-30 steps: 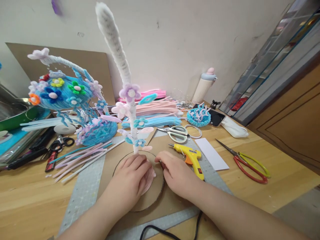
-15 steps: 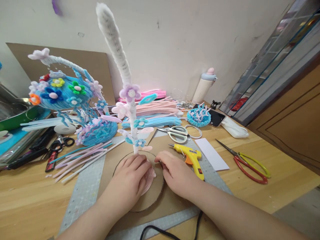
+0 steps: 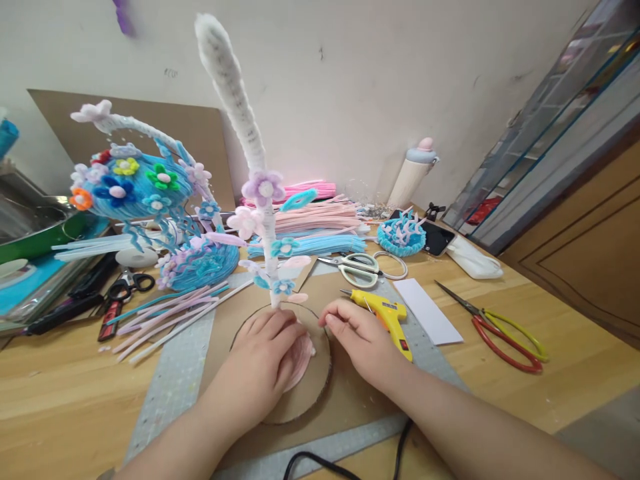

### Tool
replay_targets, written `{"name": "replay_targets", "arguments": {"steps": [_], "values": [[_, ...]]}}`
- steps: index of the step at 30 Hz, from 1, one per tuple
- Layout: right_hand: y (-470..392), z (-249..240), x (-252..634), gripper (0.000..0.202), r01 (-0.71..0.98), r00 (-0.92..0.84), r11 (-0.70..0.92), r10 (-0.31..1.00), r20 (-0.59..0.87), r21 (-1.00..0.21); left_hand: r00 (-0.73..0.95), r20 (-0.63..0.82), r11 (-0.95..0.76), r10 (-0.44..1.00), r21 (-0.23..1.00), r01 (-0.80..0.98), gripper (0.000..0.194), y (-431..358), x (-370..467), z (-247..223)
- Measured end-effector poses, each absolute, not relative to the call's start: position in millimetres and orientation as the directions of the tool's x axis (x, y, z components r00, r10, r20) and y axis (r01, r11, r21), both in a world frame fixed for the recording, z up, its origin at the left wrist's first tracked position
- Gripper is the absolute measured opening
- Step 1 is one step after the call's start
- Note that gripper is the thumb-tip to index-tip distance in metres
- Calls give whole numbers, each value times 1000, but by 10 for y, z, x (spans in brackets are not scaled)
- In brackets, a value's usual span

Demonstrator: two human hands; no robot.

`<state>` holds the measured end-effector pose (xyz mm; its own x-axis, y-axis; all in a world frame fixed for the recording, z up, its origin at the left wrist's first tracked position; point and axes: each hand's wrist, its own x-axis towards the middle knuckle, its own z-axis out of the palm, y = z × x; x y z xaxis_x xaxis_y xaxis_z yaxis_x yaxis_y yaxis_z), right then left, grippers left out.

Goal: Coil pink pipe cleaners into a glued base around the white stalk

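A tall white fuzzy pipe-cleaner stem [image 3: 240,110], with purple, pink and blue pipe-cleaner flowers and leaves along it, stands upright on a round cardboard disc [image 3: 295,408]. Around its foot lies a coiled pink pipe-cleaner base [image 3: 299,367], partly covered. My left hand [image 3: 263,353] presses down over that base at the stem's foot, its fingers curled. At the disc's right rim, my right hand [image 3: 357,337] has thumb and forefinger pinched together; whatever is between them is too small to make out. A yellow glue gun [image 3: 387,310] lies just behind my right hand.
Scissors with red and yellow handles [image 3: 505,340] lie right of a white card [image 3: 427,310]. Bundled pipe cleaners [image 3: 315,220] and white-handled scissors [image 3: 357,267] are behind. A blue flowered pipe-cleaner ornament [image 3: 135,187] stands at left. The black cord [image 3: 320,457] runs in front.
My right hand has moved slightly away from the stem, its fingertips still pinched. My left hand stays on the pink base. The whole view has shifted slightly.
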<state>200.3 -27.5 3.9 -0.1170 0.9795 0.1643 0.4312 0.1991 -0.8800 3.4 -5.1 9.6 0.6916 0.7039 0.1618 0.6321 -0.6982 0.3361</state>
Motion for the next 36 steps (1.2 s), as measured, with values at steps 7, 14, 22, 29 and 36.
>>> {"name": "replay_targets", "arguments": {"steps": [7,14,22,29,36], "values": [[-249,-16,1994,26,308,-83,143,989,123,-941,687,168,-696,707,336,634,26,-68,37,120],[-295,-34,2010,32,429,-127,223,974,185,-876,624,267,-672,734,418,611,24,-71,3,50],[-364,29,1939,20,568,-325,378,919,223,-731,500,295,-572,814,552,606,31,-63,-81,-61],[-379,23,1882,13,619,-411,443,887,213,-649,438,266,-508,859,558,656,29,-27,-61,-38],[-387,57,1894,15,647,-402,479,876,268,-594,474,292,-555,831,499,666,26,-26,-56,-68]]}}
